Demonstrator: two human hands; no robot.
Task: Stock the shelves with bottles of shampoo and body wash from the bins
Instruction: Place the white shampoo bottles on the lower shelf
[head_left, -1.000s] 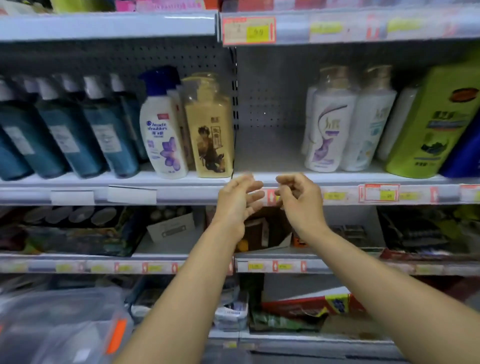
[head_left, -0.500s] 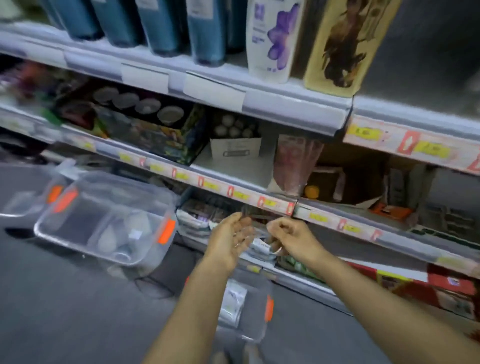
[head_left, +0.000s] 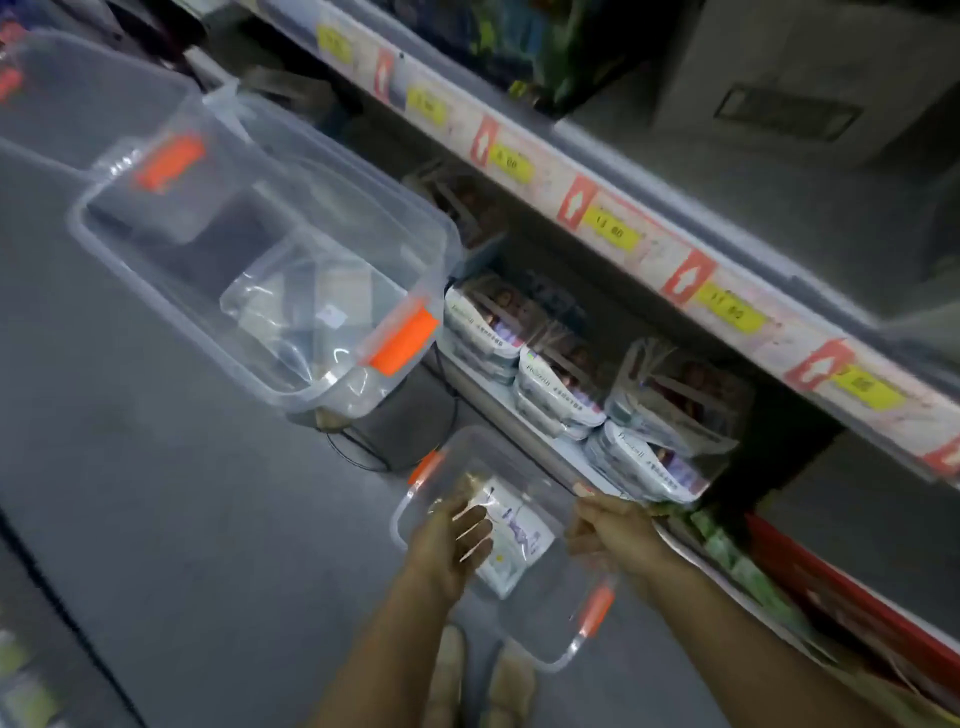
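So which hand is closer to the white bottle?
Left. The left hand reaches into the bin, right over the bottle; contact is unclear. The right hand is right of it, at the rim.

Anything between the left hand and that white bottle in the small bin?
Nothing visible. The small clear bin has no lid on, and the left hand reaches inside it with fingers at the white bottle.
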